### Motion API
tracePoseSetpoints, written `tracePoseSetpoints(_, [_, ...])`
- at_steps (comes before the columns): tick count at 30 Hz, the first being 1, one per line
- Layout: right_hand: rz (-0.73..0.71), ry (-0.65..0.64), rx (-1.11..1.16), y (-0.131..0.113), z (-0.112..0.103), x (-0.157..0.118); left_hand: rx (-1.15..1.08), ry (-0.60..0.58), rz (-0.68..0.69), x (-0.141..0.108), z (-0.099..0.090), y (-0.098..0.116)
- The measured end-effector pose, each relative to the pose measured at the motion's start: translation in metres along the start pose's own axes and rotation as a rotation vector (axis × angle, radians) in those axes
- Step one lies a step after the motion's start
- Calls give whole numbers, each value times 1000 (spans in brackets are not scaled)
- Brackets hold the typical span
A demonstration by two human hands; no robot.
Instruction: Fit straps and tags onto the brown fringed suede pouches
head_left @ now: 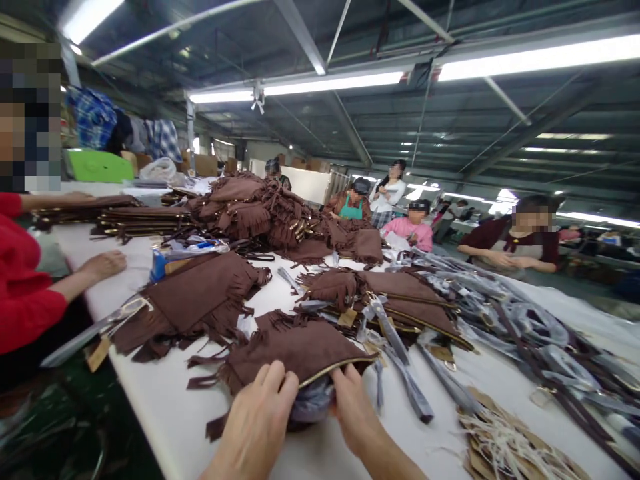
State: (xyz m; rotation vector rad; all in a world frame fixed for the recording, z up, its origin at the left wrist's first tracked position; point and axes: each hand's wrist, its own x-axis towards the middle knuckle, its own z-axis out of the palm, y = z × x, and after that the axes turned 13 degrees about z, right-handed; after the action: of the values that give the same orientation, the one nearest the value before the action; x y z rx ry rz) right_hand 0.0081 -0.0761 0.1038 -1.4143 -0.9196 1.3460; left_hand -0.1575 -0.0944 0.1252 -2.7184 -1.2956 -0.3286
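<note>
A brown fringed bag [295, 350] lies at the table's near edge with its gold zipper side towards me. My left hand [265, 407] has its fingers bent over the bag's near edge at the left end of the opening. At the right end, my right hand [355, 403] grips the zipper edge, its fingertips partly hidden under the fabric. Grey plastic wrapping [313, 402] bulges from the opening between both hands. Just beyond lies a stack of similar zippered bags [400, 293], and another fringed bag [195, 300] rests to the left.
A large heap of brown bags [240, 207] covers the table's far side. Plastic-wrapped straps [530, 320] spread along the right, with tags on white strings [505, 440] near the front. A co-worker's red sleeve [30, 280] and hand [103, 265] are at the left; other people sit beyond.
</note>
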Motion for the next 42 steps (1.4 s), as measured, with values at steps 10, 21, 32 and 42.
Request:
tracePoseSetpoints(10, [310,-529,-193,-28,-40,12,89,-5,66,-22,35,-7])
tracePoseSetpoints(21, [-361,-70,-1132,-33,-150,78,91,-97,-57,5,7,-35])
tracePoseSetpoints(32, [-389,-76,-1163,-67,-129,17,-723,86,-54,90,12,92])
tracePoseSetpoints(42, [-449,-30,-1099,-38,-127,17,-264,-142,40,97,-20,78])
